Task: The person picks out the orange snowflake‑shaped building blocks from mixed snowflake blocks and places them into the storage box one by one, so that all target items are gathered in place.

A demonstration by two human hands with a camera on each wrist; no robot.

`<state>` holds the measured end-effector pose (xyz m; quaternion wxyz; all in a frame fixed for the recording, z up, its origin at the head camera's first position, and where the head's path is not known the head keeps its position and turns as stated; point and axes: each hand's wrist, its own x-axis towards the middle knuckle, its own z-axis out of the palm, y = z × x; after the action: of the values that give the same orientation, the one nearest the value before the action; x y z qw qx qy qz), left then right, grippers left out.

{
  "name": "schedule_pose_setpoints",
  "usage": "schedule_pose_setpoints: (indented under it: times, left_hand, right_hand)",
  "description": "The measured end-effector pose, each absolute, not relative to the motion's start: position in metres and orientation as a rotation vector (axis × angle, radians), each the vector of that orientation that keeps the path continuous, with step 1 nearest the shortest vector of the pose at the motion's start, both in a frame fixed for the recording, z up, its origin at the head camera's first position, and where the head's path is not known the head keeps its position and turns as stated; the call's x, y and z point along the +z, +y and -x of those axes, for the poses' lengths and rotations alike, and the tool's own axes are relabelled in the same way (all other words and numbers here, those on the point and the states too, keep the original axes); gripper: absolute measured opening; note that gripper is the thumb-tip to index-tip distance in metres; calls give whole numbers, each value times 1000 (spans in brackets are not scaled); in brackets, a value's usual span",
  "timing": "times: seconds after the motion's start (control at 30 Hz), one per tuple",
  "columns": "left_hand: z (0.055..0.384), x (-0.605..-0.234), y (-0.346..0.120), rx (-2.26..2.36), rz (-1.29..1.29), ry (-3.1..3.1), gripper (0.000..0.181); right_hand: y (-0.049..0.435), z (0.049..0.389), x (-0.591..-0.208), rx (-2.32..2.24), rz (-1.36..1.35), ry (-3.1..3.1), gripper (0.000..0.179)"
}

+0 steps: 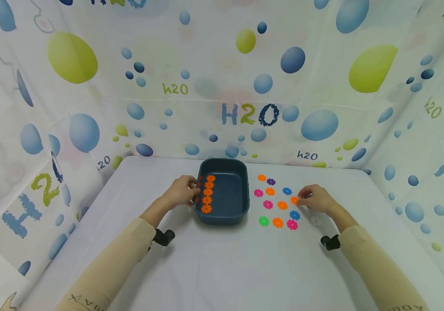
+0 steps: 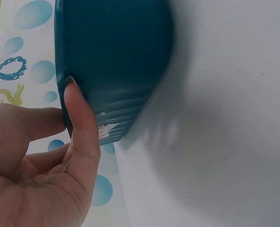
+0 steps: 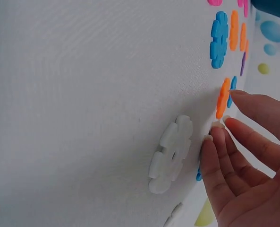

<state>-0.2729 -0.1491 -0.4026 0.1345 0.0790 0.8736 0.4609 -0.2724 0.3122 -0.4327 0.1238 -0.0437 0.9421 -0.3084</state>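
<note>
In the head view, a dark blue-green rectangular dish (image 1: pixel 223 219) stands on the white table. My left hand (image 1: pixel 183 190) grips its left wall, thumb and fingers on either side of the rim in the left wrist view. Several orange flower-shaped discs (image 1: pixel 207 192) form a column inside, along that left wall. My right hand (image 1: pixel 317 198) is among loose flower-shaped discs to the right of the dish. Its thumb and fingertips pinch the edge of an orange flower-shaped disc (image 3: pixel 222 98). A white disc (image 3: pixel 171 155) lies close beside these fingers, a blue disc (image 3: pixel 218 40) beyond.
Loose discs spread right of the dish include a green one (image 1: pixel 263 221), a purple one (image 1: pixel 271 182), and pink ones such as the pink disc (image 1: pixel 292 224). Behind the table hangs a white cloth (image 1: pixel 206 43) printed with bubbles and lettering.
</note>
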Motion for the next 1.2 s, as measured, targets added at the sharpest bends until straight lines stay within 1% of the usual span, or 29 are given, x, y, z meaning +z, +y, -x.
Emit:
schedule_pose_setpoints:
  times: [0.27,0.53,0.63,0.9,1.2]
  left_hand:
    - [272,-400,-149,1336,-229,2534,38]
    - [273,-401,-150,1345,-228,2535,37]
    - [273,-403,-150,1349,-226,2531,35]
    - [273,-405,-150,1357,-231,2524,35]
    - [273,-403,-149,1349,-217,2525,37]
  right_hand:
    - [309,277,-434,-876,105,2734,24]
    - [306,280,-434,-880,86,2736,28]
    - [306,279,-433,-889,79,2736,27]
    - [306,275,-427,-979,136,2695,18]
    - [303,273,-420,-1026,179,2644,19]
